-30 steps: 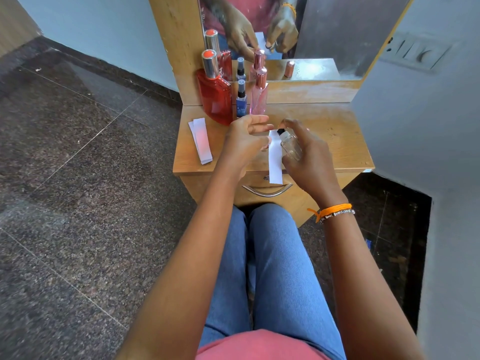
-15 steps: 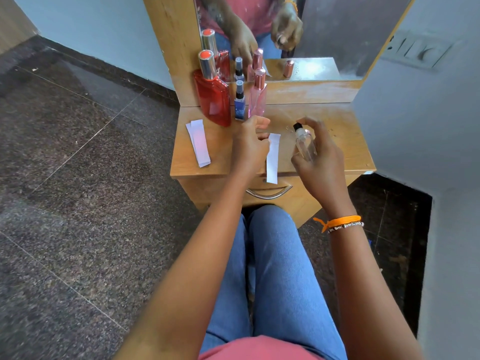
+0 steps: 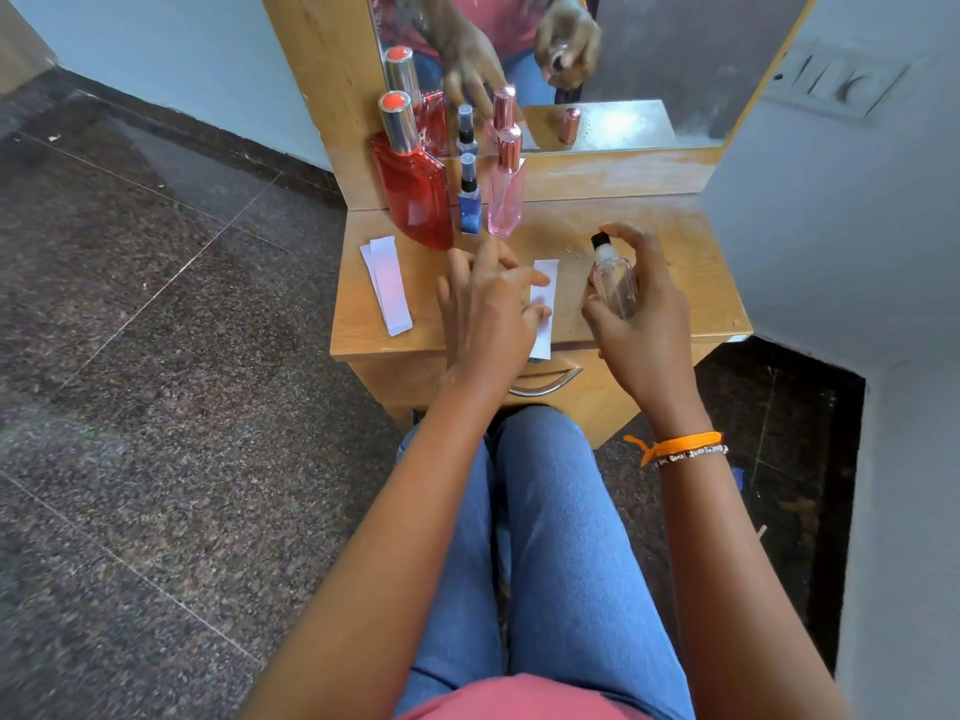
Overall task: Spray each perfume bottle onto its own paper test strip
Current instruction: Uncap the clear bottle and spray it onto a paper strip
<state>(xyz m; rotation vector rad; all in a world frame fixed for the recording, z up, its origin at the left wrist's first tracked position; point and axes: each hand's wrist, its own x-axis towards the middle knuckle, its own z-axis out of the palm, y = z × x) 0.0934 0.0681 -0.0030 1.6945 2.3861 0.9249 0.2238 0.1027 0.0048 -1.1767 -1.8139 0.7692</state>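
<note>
We see a wooden bench [image 3: 649, 236] with a mirror [image 3: 649, 70] standing along its back edge. At the back left of the bench stand three bottles in a row: a big red bottle [image 3: 415, 200], beside it a small blue bottle [image 3: 469, 210], then a pink bottle [image 3: 505, 200]. Our right hand [image 3: 636, 314] is curled round a clear bottle [image 3: 615, 283], held just above the bench with its black nozzle on top, tilted toward the left, and the forefinger arched over the nozzle. Our left hand [image 3: 488, 314] lies with fingers nearly straight and spread, its fingertips pressing on a white strip [image 3: 545, 283] that lies flat near the front edge, between the two hands and just left of the clear bottle. A small stack of strips [image 3: 387, 283] lies apart at the bench's left side.
</note>
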